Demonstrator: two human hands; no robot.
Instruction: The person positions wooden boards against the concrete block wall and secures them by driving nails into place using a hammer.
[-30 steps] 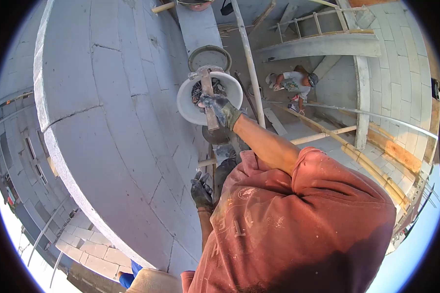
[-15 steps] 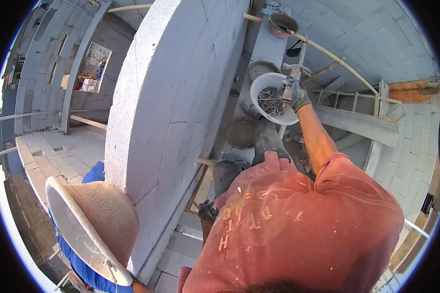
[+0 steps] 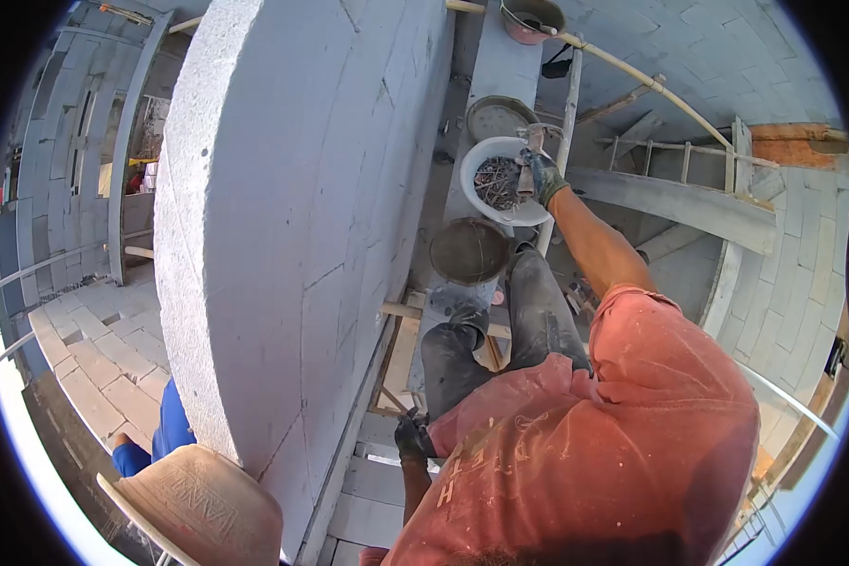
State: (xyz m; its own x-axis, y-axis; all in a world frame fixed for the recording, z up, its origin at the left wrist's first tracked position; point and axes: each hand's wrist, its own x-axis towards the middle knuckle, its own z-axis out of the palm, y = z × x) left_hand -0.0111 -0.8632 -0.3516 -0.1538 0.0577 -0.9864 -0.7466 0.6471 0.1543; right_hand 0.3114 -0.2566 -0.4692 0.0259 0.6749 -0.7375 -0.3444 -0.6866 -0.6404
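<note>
My right hand (image 3: 543,177), in a dark worn glove, is wrapped around a mortar-crusted hammer (image 3: 526,179) at the rim of a white basin (image 3: 474,195). A heap of nails (image 3: 498,182) fills the bottom of that basin. Whether my fingers also grip the rim, I cannot tell. Low beside my left knee is my left hand (image 3: 410,437), black-gloved with curled fingers; what they hold, if anything, is too small to make out. Two round dark pans (image 3: 469,251) (image 3: 502,119) sit on the plank on either side of the basin.
A pale block wall (image 3: 283,236) runs along my left. Beyond it is a co-worker's wide hat (image 3: 203,505) and blue clothing. A bucket (image 3: 532,21) stands at the plank's far end. Poles (image 3: 651,83) and a wooden beam (image 3: 674,203) cross on the right.
My view has shifted, and the basin now sits more squarely between the two pans, my right hand and hammer moving left with it. The co-worker's hat has dropped lower.
</note>
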